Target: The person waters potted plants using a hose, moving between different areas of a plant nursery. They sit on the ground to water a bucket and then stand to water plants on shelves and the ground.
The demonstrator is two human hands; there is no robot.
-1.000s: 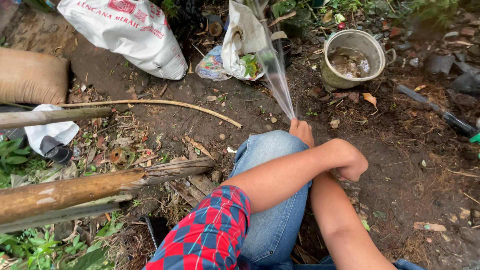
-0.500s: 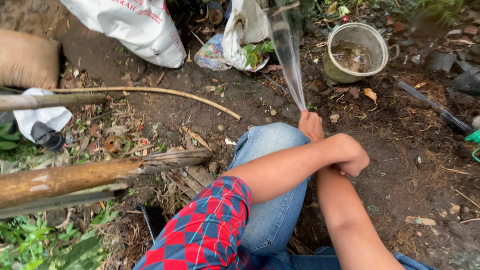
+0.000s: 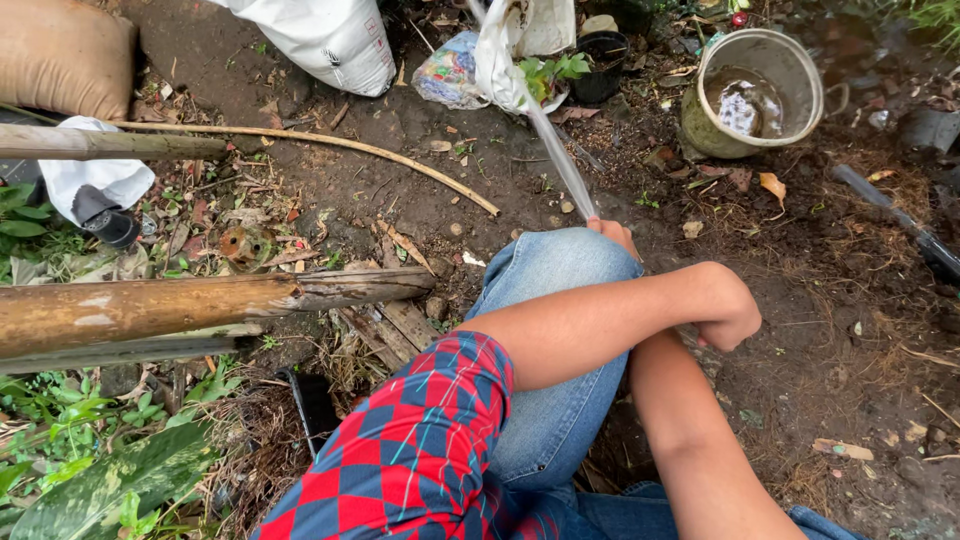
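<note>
Head view looks down on a person crouched over dark garden soil, arms crossed over a denim-clad knee [image 3: 560,290]. The right hand [image 3: 612,232], reaching across beyond the knee, has its fingers closed around the lower end of a long strip of clear plastic [image 3: 555,150]; the strip runs taut up and away toward a white plastic bag holding a small green seedling [image 3: 520,50], so the pinch at its end is what keeps it stretched straight. The left hand [image 3: 725,310] hangs past the knee on the other side, curled into a loose fist just above the soil; whether it holds anything I cannot tell. A battered bucket with murky water [image 3: 750,95] stands well apart, beyond the left hand. A bamboo pole [image 3: 200,305] lies on the ground to the left, and a white sack [image 3: 330,40] rests at the top.
</note>
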